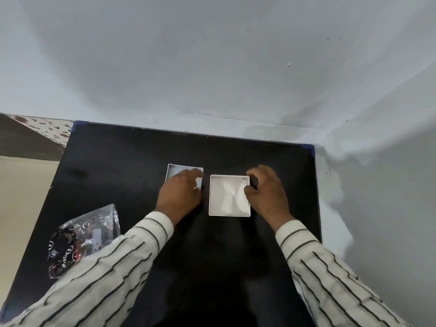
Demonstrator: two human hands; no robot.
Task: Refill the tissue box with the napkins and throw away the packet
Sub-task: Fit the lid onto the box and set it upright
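A white square tissue box (213,212) stands open on the black table, with white napkins (230,195) lying inside it. Its lid (173,169), a shallow white tray, lies just to the left of the box. My left hand (180,193) rests on the lid's near right part, fingers curled over it. My right hand (266,192) is at the box's right wall, thumb touching the rim, fingers bent and holding nothing. The crumpled clear packet (77,241) with dark print lies at the table's left, partly behind my left sleeve.
The black table (118,166) is pushed into a corner of light grey walls at the back and right. Its left edge drops to a beige floor (21,197). My striped sleeves cover the near part of the table.
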